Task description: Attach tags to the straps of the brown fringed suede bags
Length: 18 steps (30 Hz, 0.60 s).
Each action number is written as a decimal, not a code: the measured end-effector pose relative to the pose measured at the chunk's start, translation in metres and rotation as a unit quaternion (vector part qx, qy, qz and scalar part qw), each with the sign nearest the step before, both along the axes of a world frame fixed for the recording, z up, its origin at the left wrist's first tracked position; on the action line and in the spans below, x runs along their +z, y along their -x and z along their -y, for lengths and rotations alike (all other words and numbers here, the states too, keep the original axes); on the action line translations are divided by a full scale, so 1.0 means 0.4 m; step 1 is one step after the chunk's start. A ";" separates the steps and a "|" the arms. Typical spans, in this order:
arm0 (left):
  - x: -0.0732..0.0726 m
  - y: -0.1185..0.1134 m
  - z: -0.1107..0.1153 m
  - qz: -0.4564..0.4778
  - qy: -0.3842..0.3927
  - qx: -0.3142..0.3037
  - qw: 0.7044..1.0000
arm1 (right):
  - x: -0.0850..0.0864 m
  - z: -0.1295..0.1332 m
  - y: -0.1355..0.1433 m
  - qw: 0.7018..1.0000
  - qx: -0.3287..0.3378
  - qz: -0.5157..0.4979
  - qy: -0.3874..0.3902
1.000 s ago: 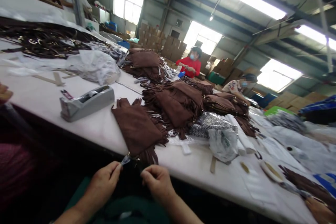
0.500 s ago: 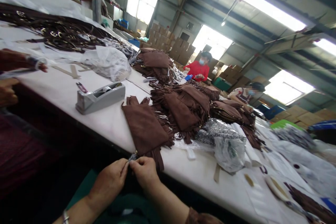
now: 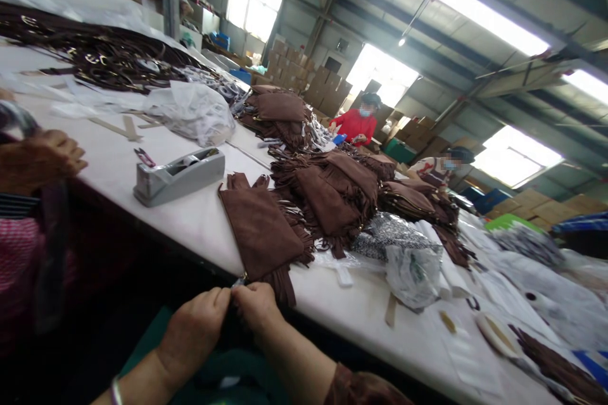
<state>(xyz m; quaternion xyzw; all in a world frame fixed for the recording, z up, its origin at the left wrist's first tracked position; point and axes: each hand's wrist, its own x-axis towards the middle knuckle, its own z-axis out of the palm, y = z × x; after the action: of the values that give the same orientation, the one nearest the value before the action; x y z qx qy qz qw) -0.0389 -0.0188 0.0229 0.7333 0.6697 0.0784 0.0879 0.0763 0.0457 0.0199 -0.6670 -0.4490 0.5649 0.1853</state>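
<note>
A brown fringed bag (image 3: 261, 228) lies flat at the table's near edge, one corner toward me. At that corner my left hand (image 3: 197, 326) and my right hand (image 3: 256, 307) meet, fingers pinched around a small greyish wrapped piece (image 3: 240, 281) by the zipper end. Most of that piece is hidden by the fingers. Just beyond the bag is a heap of similar brown bags (image 3: 327, 193). To its left stands a grey tape dispenser (image 3: 178, 177).
A co-worker's hand (image 3: 59, 152) is at the left edge. Dark straps (image 3: 104, 54) and crumpled plastic (image 3: 190, 111) cover the table's far left. Right of the bags lie a clear plastic bag (image 3: 413, 275) and a tape roll (image 3: 496, 334). Other people work farther back.
My hands have drawn closer together at the bag's corner, fingers curled more tightly. At the left, the co-worker's hands have shifted, with one now nearer over the table edge.
</note>
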 end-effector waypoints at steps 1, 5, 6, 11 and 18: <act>0.007 -0.001 0.000 -0.012 0.001 -0.006 1.000 | 0.009 -0.001 0.005 1.000 -0.004 -0.001 0.018; 0.021 -0.002 -0.001 -0.038 0.001 -0.022 0.999 | 0.038 -0.003 0.017 0.998 -0.018 -0.008 0.052; 0.019 -0.001 0.000 -0.040 -0.002 -0.021 0.999 | 0.042 -0.002 0.017 0.998 -0.019 -0.011 0.052; -0.012 0.004 0.002 -0.027 -0.019 -0.002 0.999 | 0.036 -0.001 0.011 0.999 -0.024 -0.027 0.030; -0.005 0.023 -0.020 0.148 0.033 0.032 0.988 | 0.008 0.023 -0.018 0.996 -0.007 -0.081 0.027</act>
<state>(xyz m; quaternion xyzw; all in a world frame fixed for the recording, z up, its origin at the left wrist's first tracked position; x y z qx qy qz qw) -0.0481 -0.0109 0.0208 0.6881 0.6750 0.1665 0.2078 0.0835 0.0364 0.0232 -0.6268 -0.4121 0.6281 0.2070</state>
